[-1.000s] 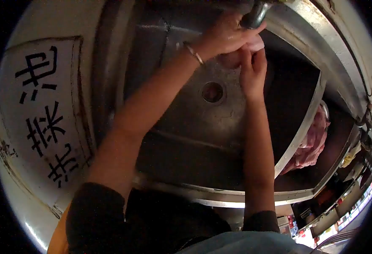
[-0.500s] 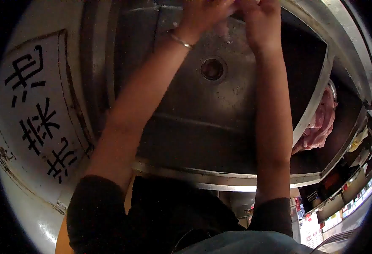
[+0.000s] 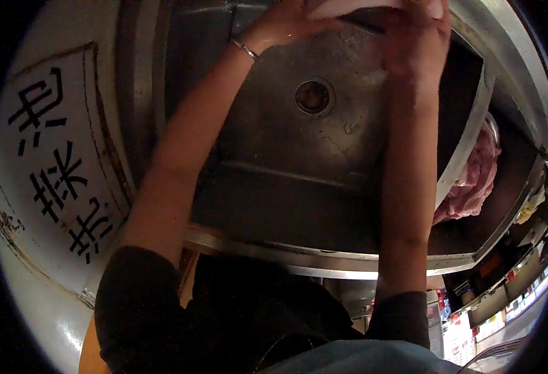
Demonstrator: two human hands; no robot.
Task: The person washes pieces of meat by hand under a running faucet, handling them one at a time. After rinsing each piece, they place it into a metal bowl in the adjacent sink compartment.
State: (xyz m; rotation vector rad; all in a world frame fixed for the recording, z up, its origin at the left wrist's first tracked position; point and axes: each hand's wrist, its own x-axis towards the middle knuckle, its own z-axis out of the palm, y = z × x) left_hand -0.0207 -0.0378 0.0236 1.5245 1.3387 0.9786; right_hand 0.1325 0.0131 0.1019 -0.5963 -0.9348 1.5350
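Meat — pale, gripped between the left hand and right hand — looked slick enough to slip into the sink.

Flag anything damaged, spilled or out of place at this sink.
Nothing spilled. Only wear: rust-like chipping along the painted panel's lower left edge. Sink looks intact; pink meat is heaped in the neighbouring basin. Left hand and right hand hold a pale piece at the frame's top.
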